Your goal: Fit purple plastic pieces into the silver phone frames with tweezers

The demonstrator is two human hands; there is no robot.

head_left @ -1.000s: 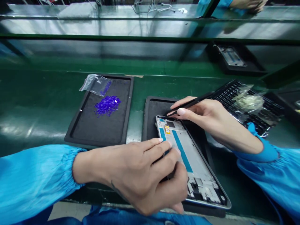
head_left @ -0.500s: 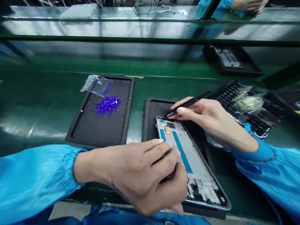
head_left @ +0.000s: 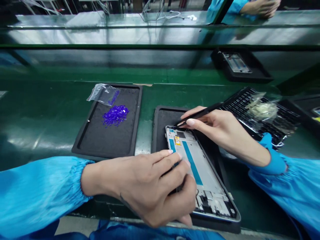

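Observation:
A silver phone mid-frame (head_left: 202, 173) with blue adhesive strips and a small orange-yellow part (head_left: 177, 140) lies tilted in a black tray (head_left: 162, 123). My left hand (head_left: 147, 183) covers its lower left side, fingers curled over the frame. A dark sliver shows between those fingers, too hidden to name. My right hand (head_left: 220, 133) pinches black tweezers (head_left: 200, 114), whose tips sit at the frame's top left corner. The hand itself stays just above the frame.
A second black tray (head_left: 83, 143) holds a heap of purple-blue pieces (head_left: 115, 115) and a clear plastic bag (head_left: 103, 94). To the right lies a black grid mat (head_left: 250, 110) under a clear bag (head_left: 262, 110). A co-worker's hand (head_left: 260, 7) shows beyond the green bench's shelf.
The whole view has drifted slightly, leaving the bench items lower in the picture. Both hands keep their places on the frame, and the tweezers remain at its top corner.

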